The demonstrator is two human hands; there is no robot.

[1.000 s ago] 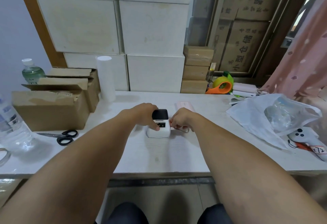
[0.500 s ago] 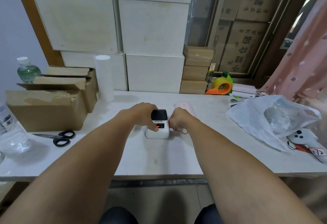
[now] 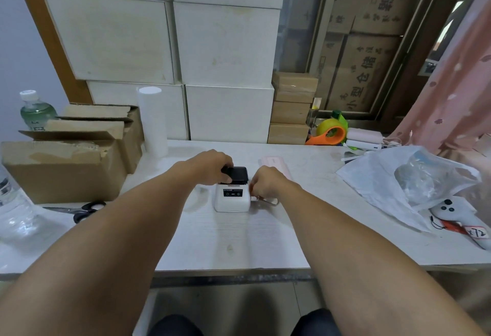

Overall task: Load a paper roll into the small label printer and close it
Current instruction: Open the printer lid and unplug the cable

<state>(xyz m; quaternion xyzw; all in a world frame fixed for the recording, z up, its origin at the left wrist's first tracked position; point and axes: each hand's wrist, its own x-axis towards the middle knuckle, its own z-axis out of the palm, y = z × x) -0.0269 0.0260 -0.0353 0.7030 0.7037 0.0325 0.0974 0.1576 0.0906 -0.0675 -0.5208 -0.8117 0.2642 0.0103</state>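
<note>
A small white label printer [image 3: 232,199] with a black lid [image 3: 238,174] stands in the middle of the white table [image 3: 239,242]. My left hand [image 3: 210,167] is curled over the printer's top left, fingers gripping the left edge of the black lid, which looks tilted up. My right hand [image 3: 265,184] presses against the printer's right side with its fingers closed, next to a thin white cord or strap [image 3: 267,200]. No paper roll shows in or at the printer. A tall white roll [image 3: 152,120] stands upright at the back left.
Open cardboard boxes [image 3: 69,160] and scissors [image 3: 79,210] lie at left, with water bottles [image 3: 13,202] at the left edge. A pink flat case [image 3: 275,163] lies behind my right hand. A plastic bag [image 3: 409,181], white controller [image 3: 462,216] and tape dispenser [image 3: 330,131] sit at right.
My left hand has shifted from the printer's left front up onto the black lid, which now appears raised. The red light on the front panel no longer shows. My right hand has stayed put.
</note>
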